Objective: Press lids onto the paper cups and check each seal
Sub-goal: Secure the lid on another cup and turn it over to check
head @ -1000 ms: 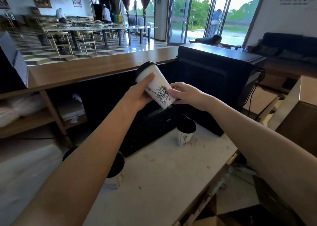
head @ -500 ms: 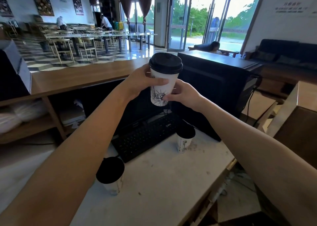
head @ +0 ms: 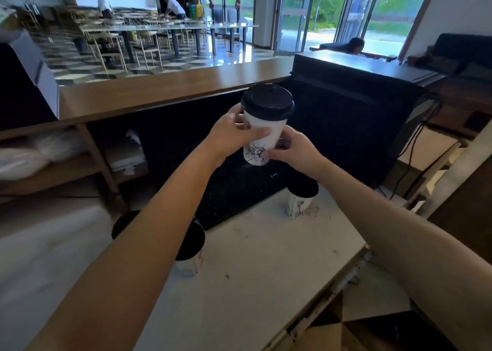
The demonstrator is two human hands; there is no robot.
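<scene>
A white paper cup (head: 267,132) with a black drawing and a black lid (head: 267,102) is held upright in the air over the keyboard. My left hand (head: 231,135) grips its side, thumb across the front. My right hand (head: 291,149) holds its lower part from the right. Two more lidded cups stand on the white counter: one (head: 299,200) under my right wrist, another (head: 189,249) partly hidden behind my left forearm. A further black lid (head: 123,223) shows at the left of that forearm.
A black keyboard (head: 239,191) lies under the held cup. A black monitor or box (head: 354,116) stands behind it on the right, with cables (head: 412,148) hanging. A wooden bar top (head: 159,89) runs across the back. The counter's front edge (head: 332,284) is on the right.
The cup went from tilted on its side to upright, and both hands now hold it a little lower and steadier than half a second ago.
</scene>
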